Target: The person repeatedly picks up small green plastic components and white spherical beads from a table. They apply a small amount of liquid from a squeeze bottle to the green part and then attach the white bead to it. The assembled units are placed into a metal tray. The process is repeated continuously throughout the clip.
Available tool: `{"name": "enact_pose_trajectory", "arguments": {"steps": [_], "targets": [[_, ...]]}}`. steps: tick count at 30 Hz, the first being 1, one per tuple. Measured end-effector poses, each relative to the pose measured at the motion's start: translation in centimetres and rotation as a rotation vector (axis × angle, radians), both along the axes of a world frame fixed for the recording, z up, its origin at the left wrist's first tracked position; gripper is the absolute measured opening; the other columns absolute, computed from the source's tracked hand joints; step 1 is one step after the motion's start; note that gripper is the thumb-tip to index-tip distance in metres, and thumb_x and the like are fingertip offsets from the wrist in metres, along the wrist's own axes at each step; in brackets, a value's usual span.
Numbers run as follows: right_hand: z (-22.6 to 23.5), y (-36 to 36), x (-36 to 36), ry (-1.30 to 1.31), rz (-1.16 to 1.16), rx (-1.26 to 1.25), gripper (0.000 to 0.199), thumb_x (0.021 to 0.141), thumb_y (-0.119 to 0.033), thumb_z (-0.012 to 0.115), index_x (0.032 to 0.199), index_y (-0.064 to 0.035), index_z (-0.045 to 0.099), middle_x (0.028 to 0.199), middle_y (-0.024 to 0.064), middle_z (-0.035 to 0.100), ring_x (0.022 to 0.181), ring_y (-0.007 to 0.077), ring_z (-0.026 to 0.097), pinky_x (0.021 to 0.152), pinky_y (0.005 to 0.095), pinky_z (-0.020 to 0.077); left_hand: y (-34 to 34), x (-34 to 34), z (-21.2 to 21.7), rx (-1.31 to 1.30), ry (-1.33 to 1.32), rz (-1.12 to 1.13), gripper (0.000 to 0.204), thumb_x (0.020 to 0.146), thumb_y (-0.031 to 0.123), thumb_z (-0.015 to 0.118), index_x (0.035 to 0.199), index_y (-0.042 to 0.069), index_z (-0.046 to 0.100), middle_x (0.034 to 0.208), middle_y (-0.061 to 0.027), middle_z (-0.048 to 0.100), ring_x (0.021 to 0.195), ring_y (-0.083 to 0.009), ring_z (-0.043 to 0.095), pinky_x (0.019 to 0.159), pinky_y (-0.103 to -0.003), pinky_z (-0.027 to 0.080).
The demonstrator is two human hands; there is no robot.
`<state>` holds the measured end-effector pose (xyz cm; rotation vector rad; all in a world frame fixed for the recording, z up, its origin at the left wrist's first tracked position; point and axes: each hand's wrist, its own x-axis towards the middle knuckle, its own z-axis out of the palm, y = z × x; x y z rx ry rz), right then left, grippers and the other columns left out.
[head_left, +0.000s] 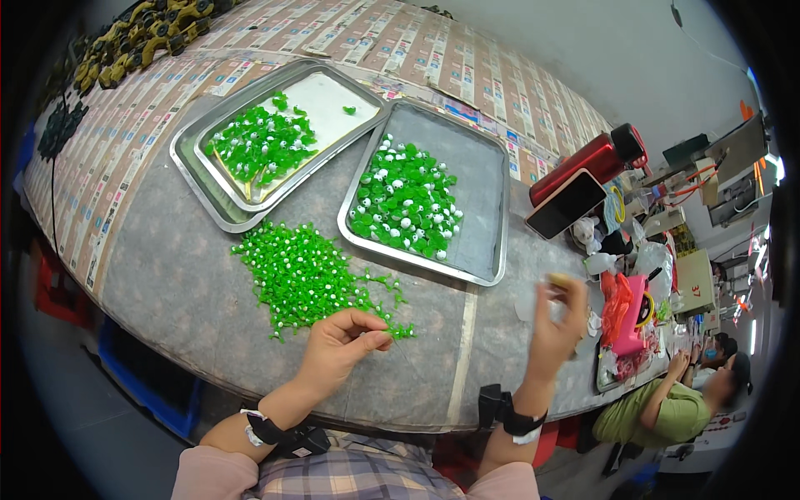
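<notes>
My left hand (344,348) is held in a pinch over the near right edge of a heap of small green and white pieces (300,275) on the table. Whatever lies between its thumb and forefinger is too small to make out. My right hand (557,325) is raised above the table to the right, smeared by motion, with something yellowish at its fingertips. Beyond the heap, a metal tray (483,208) holds larger green pieces with white balls (408,200). Left of it, stacked trays (187,171) hold more green pieces with white balls (267,142).
A red flask (575,167) lies behind a leaning phone (567,204) at the right. Nearer stand a pink container (633,321) and a red plastic bag (615,304). Yellow and black toy parts (142,42) are piled far left. A person in green (650,408) sits at the right.
</notes>
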<state>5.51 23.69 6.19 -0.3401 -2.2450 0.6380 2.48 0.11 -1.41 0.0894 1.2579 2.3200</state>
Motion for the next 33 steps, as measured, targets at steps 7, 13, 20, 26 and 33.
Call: {"name": "enact_pose_trajectory", "arguments": {"steps": [7,13,20,26,33], "targets": [[-5.8,-1.2,-8.6,-0.572,0.312,-0.043,0.026,0.064,-0.009,0.063,0.084,-0.0022,0.047,0.07,0.0107,0.053,0.061,0.0226,0.052,0.056,0.03,0.0411,0.5,-0.2,0.2,0.001,0.001,0.009,0.008,0.074,0.0,0.057,0.082,0.001,0.055,0.074,-0.0066,0.058,0.067,-0.0129,0.057,0.062,-0.024,0.047],[-2.0,-2.7,-5.4,-0.345,0.555,-0.659,0.023,0.07,0.001,0.056,0.09,-0.0013,0.044,0.078,0.0036,0.051,0.069,0.0082,0.05,0.062,0.0205,0.0418,0.0,-0.1,0.2,0.031,0.024,-0.143,0.01,0.075,0.002,0.057,0.084,0.001,0.056,0.079,-0.0038,0.059,0.071,-0.0084,0.055,0.064,-0.02,0.044],[-3.2,-7.8,0.3,-0.438,0.76,-1.119,0.029,0.072,0.002,0.057,0.099,0.0008,0.048,0.09,0.0046,0.051,0.083,0.0114,0.052,0.071,0.0222,0.0424,0.1,0.0,-0.2,0.132,-0.012,-0.193,0.009,0.074,0.002,0.058,0.083,0.002,0.056,0.081,-0.0041,0.058,0.073,-0.0083,0.055,0.064,-0.019,0.044],[-3.9,-7.5,0.8,-0.445,0.73,-1.174,0.023,0.071,0.001,0.06,0.094,0.0027,0.056,0.087,0.0052,0.055,0.077,0.011,0.054,0.068,0.0212,0.0437,-0.1,-0.1,0.2,0.143,-0.061,-0.185,0.008,0.075,0.003,0.057,0.083,0.001,0.056,0.081,-0.0054,0.058,0.074,-0.0114,0.056,0.067,-0.022,0.046],[-4.9,-8.0,1.8,-0.369,0.618,-1.272,0.021,0.069,0.003,0.062,0.089,0.0017,0.057,0.081,0.0071,0.059,0.075,0.0118,0.057,0.066,0.0209,0.0453,0.0,-0.3,0.3,0.167,-0.119,-0.169,0.008,0.076,0.005,0.056,0.083,0.001,0.056,0.078,-0.0066,0.059,0.072,-0.0131,0.057,0.066,-0.023,0.047]]}}
